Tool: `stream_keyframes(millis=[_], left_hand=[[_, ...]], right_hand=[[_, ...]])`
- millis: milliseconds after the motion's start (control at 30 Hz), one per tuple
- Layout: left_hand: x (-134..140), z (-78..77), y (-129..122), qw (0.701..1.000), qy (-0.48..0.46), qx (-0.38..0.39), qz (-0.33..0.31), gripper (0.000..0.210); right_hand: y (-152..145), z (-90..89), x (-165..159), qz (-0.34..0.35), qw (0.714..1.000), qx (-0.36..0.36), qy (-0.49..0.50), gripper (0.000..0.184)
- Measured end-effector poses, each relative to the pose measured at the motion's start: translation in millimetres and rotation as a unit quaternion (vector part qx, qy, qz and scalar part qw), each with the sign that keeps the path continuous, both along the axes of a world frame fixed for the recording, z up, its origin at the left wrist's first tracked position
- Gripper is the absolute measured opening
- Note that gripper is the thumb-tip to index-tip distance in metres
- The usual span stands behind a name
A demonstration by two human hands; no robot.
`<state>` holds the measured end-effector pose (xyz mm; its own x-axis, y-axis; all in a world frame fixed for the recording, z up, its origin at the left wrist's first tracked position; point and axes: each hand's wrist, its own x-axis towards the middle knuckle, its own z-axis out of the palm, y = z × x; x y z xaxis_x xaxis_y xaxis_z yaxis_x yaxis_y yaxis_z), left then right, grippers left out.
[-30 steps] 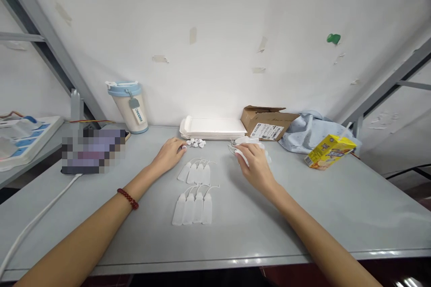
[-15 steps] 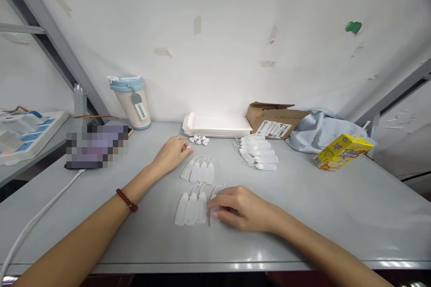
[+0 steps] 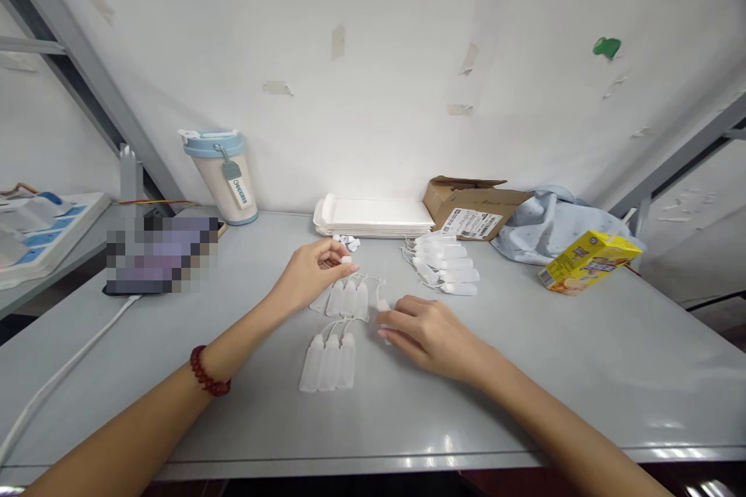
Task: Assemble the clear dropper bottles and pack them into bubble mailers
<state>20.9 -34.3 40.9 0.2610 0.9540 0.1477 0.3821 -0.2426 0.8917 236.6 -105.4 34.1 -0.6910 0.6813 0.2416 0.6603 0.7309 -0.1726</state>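
Observation:
Between the thumb and fingertips of my left hand [image 3: 311, 272] is a small white cap [image 3: 346, 259]. My right hand [image 3: 434, 334] pinches a small translucent squeeze bottle [image 3: 381, 303] with a thin strap at its top; my fingers cover its lower part. Left of that hand, a front row of bottles [image 3: 329, 361] lies flat on the grey table. Behind it lies another row of bottles [image 3: 350, 299], partly under my left hand's reach. Several loose white caps [image 3: 351, 243] sit just beyond my left fingers.
More bottles [image 3: 458, 264] lie to the right, before an open cardboard box [image 3: 475, 210]. White envelopes [image 3: 376, 216] are stacked by the wall. A tumbler [image 3: 227, 178], a phone [image 3: 169, 252] with a cable, a yellow box [image 3: 588, 262] and blue cloth [image 3: 559, 225] stand around.
My right hand has lifted a bottle from the front row and moved it up and away. My left hand has come rightward from beside the loose caps with a cap in its fingers.

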Motion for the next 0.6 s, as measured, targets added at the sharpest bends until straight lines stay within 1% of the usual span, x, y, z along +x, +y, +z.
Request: stream_keyframes(millis=[133, 300, 433, 600], left_hand=[[4, 2.3, -6, 0.996, -0.02, -0.067, -0.052, 0.029], [9, 1.5, -13, 0.985, -0.035, -0.138, -0.101, 0.029], [13, 3.9, -19, 0.977, -0.053, -0.156, -0.133, 0.025], [16, 9.5, -24, 0.97, -0.064, -0.149, -0.183, 0.026]], right_hand=[[3, -2.4, 3, -0.016, 0.999, 0.03, 0.033, 0.025], [3, -3.6, 4, -0.03, 0.995, 0.036, 0.089, 0.02], [1, -1.6, 2, -0.017, 0.989, -0.006, 0.145, 0.016], [-1, 1.3, 1, 0.003, 0.98, -0.066, 0.189, 0.016]])
